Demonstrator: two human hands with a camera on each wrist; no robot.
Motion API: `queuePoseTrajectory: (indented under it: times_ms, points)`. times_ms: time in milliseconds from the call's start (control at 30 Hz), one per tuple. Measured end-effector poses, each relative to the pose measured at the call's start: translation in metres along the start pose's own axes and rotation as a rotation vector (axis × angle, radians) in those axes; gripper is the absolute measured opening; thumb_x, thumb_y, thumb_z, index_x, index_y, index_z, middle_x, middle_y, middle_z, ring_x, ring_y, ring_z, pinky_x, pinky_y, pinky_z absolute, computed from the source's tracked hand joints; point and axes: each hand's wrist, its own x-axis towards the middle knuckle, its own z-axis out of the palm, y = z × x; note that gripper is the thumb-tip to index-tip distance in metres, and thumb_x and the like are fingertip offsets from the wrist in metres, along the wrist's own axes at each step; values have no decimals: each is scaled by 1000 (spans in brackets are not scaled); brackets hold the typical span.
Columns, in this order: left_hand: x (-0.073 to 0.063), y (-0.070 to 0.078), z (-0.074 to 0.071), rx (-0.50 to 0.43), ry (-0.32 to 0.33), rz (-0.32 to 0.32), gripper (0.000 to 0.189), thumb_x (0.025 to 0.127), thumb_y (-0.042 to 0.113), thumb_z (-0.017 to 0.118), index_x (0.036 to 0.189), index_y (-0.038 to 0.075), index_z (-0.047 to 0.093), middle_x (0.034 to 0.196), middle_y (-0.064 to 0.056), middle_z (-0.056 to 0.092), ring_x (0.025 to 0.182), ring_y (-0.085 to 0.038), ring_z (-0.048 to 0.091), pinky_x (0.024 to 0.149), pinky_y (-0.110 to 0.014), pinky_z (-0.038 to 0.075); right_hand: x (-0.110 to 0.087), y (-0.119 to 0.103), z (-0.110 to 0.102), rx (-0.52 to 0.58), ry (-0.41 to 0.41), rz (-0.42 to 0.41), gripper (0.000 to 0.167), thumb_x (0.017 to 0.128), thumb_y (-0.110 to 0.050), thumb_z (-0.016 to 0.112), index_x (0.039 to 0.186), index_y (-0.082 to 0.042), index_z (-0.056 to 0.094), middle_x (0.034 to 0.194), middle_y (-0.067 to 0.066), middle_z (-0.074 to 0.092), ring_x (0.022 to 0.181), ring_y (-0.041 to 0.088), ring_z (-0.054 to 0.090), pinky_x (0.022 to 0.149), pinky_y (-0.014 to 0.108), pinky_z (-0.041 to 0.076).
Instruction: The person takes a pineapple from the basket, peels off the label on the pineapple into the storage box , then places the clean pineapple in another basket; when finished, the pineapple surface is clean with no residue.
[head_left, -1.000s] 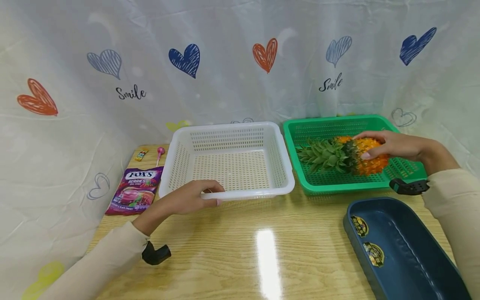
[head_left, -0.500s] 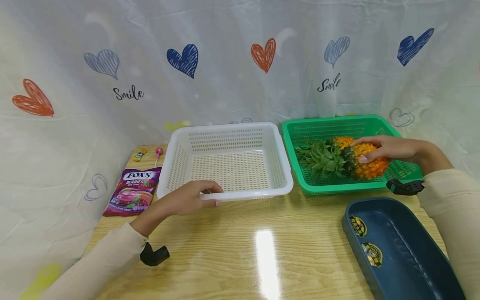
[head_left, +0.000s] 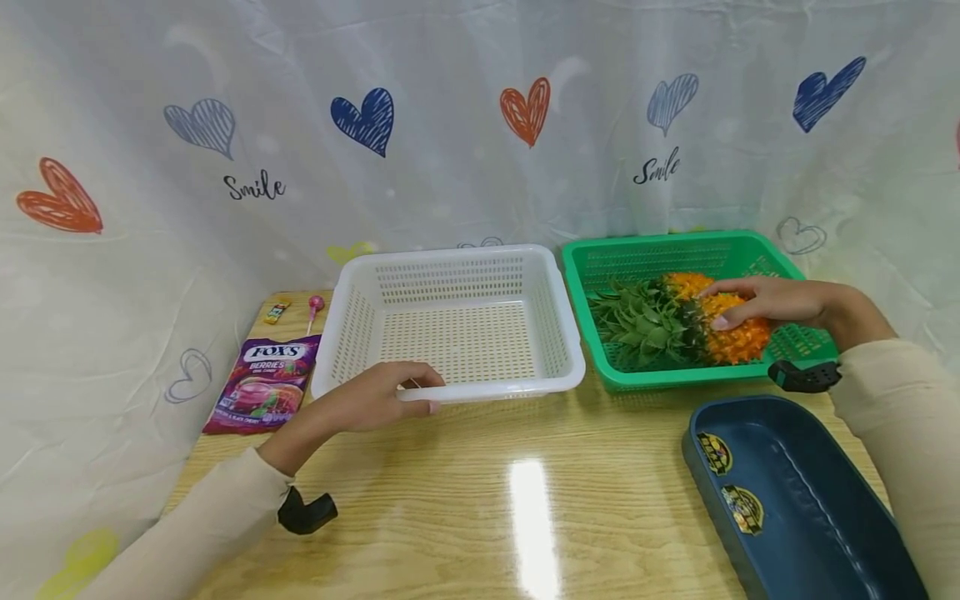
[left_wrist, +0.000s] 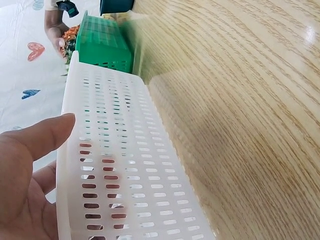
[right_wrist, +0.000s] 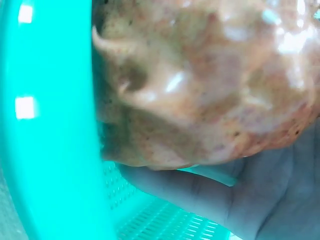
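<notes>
My right hand (head_left: pixel 791 304) grips an orange pineapple (head_left: pixel 742 337) with a green leafy crown, thumb on the near side and fingers over the top. The pineapple lies on its side within the green basket (head_left: pixel 697 379), its crown toward the left. Behind it shows part of a second pineapple (head_left: pixel 686 285). Up close in the right wrist view, the bumpy pineapple skin (right_wrist: pixel 200 85) hides most of the fingers. With my left hand (head_left: pixel 378 396) I hold the near rim of the white basket (head_left: pixel 517 387); its fingers show through the wall's slots in the left wrist view.
A dark blue tray (head_left: pixel 813 492) stands at the front right. Left of the white basket lie a purple Fox's candy bag (head_left: pixel 262 385), a pink lollipop (head_left: pixel 316 305) and a small wrapped candy (head_left: pixel 277 312). A curtain printed with hearts (head_left: pixel 450 183) hangs behind the baskets.
My right hand has lowered the pineapple a little, toward the near side of the green basket. The left hand keeps its hold on the white basket. The head view has shifted slightly.
</notes>
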Motion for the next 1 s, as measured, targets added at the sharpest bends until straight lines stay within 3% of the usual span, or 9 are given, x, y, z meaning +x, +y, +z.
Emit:
queuePoseTrajectory:
  times_ms: [33,200,300,400,533,633,700,800,1000]
  points:
    - [0,0,0,0,1,0,21,97,28,68,116,21,69,109,5,70,106,-19,64,93,-44,50,0,-1,0,-2,-1,-6,75,99,-33,59,158,-6,21,154,34,25,76,24,50,63,39,44]
    - [0,0,0,3,2,-2,20,97,28,68,116,22,69,110,6,70,107,-17,63,95,-45,49,1,-2,-1,13,-20,-7,76,99,-31,60,158,-6,21,152,31,27,64,18,40,60,40,42]
    - [-1,0,0,5,-1,-1,22,97,30,67,117,21,69,111,5,69,108,-18,63,95,-45,50,1,-1,-1,-13,-19,-30,76,98,-30,62,158,-5,22,157,34,19,91,37,59,72,47,50]
    - [-1,0,0,4,-2,-4,23,97,30,67,118,21,69,112,5,69,108,-19,63,94,-46,50,3,2,0,-46,-11,-51,75,97,-30,63,156,-4,26,160,36,10,131,61,36,87,61,48]
    - [-1,-1,0,3,-3,-9,23,97,30,67,118,21,69,111,5,69,108,-18,63,93,-44,50,3,4,1,-69,-3,-53,74,96,-31,64,155,-4,29,160,36,9,137,64,23,91,66,46]
    - [0,-1,1,3,-1,-7,22,97,31,68,117,23,69,110,6,69,107,-17,63,93,-43,49,5,4,1,-57,-9,-36,74,96,-31,64,156,-5,28,160,35,9,125,58,44,82,57,51]
    - [-1,-1,1,6,-1,2,22,97,32,67,117,23,69,110,6,69,106,-17,63,93,-43,50,7,3,2,-37,-20,-17,76,96,-32,65,156,-6,27,161,34,11,102,42,59,72,49,52]
    - [-1,-1,1,2,0,9,22,97,32,68,116,23,69,110,6,69,106,-16,63,92,-42,50,10,0,1,-10,-46,12,78,95,-33,65,157,-7,25,159,33,15,74,22,51,61,42,49]
    - [-1,-2,2,10,2,11,22,97,35,67,117,24,69,110,7,69,105,-16,63,91,-41,49,13,-1,1,15,-78,50,80,95,-33,65,158,-8,22,153,32,26,66,16,39,61,41,46]
